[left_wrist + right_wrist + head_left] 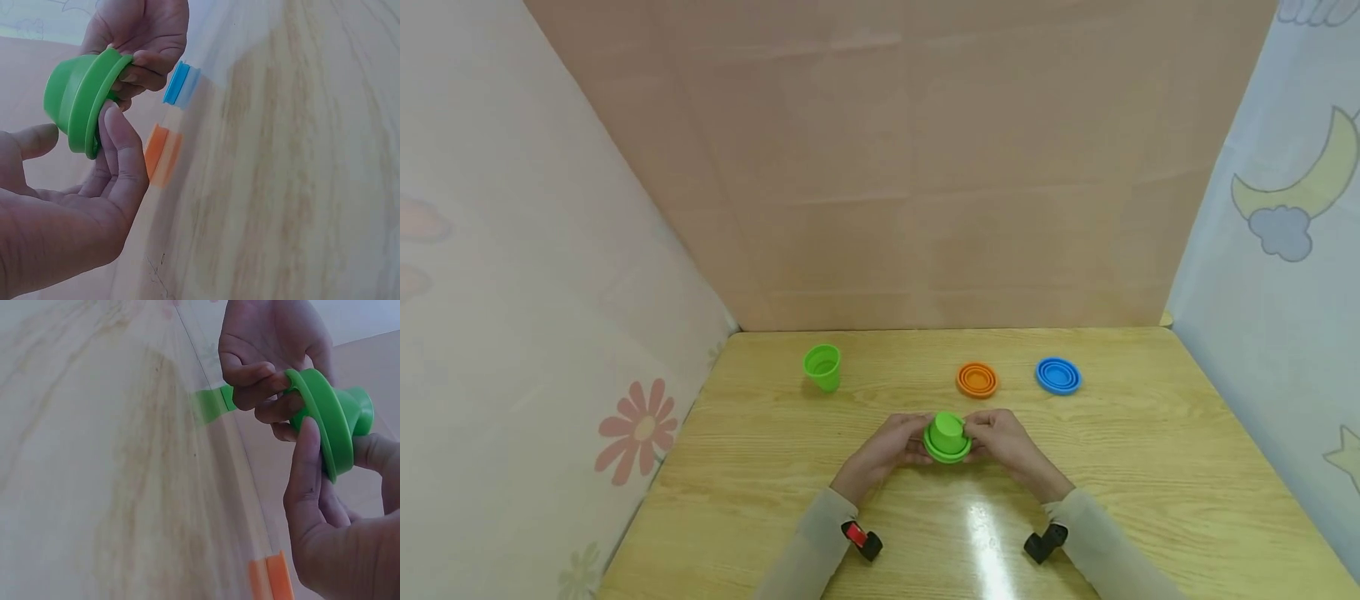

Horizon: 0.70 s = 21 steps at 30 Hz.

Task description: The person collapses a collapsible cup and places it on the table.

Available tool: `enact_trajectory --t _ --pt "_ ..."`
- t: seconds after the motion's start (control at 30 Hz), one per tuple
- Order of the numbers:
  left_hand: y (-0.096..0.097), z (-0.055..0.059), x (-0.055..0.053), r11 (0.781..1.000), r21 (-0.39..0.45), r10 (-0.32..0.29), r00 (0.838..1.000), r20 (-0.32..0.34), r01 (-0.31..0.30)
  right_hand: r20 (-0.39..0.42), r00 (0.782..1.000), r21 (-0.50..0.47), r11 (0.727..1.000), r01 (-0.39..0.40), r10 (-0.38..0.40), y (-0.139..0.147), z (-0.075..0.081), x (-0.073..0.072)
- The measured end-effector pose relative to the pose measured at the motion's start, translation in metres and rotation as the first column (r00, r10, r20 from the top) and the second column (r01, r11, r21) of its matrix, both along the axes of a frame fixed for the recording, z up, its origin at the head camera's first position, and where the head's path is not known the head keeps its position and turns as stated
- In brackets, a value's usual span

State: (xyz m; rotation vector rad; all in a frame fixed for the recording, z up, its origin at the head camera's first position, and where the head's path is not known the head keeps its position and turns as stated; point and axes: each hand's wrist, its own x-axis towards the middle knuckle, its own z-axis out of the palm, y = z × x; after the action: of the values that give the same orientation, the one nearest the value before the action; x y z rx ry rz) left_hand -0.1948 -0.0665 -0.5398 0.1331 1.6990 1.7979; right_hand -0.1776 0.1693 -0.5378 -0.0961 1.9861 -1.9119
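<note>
Both hands hold one green collapsible cup (947, 433) over the near middle of the table. Its narrow base sticks out toward the head camera, while the wider rings sit bunched at the rim. My left hand (902, 440) grips its left side, thumb on the outer wall and fingers under the rim, as the left wrist view shows. On the opposite side my right hand (1002, 440) pinches the cup likewise, its thumb pressing near the base (361, 412). The inside of the cup is mostly hidden.
A second green cup (823, 367) stands extended at the back left. Behind the hands lies a flattened orange cup (977, 380), with a flattened blue cup (1058, 376) to its right. Fabric panels (925, 167) border the wooden table (737, 467) at the back and sides.
</note>
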Motion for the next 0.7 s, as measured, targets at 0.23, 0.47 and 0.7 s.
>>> enact_trajectory --t 0.23,0.47,0.7 --pt "-0.0012 -0.0024 0.0001 1.000 0.005 -0.008 1.000 0.023 0.008 -0.020 0.999 -0.004 0.999 -0.039 0.039 0.0009 -0.0003 0.0019" --pt "-0.0009 -0.0017 0.0014 0.999 0.028 0.015 0.999 0.038 -0.016 -0.050 0.997 0.002 0.998 -0.060 0.060 0.0012 0.0022 0.0017" --pt "-0.0024 0.0013 0.0014 1.000 0.031 0.001 1.000 0.015 -0.002 -0.060 0.996 0.012 0.998 -0.059 0.060 0.0038 0.0013 0.0020"
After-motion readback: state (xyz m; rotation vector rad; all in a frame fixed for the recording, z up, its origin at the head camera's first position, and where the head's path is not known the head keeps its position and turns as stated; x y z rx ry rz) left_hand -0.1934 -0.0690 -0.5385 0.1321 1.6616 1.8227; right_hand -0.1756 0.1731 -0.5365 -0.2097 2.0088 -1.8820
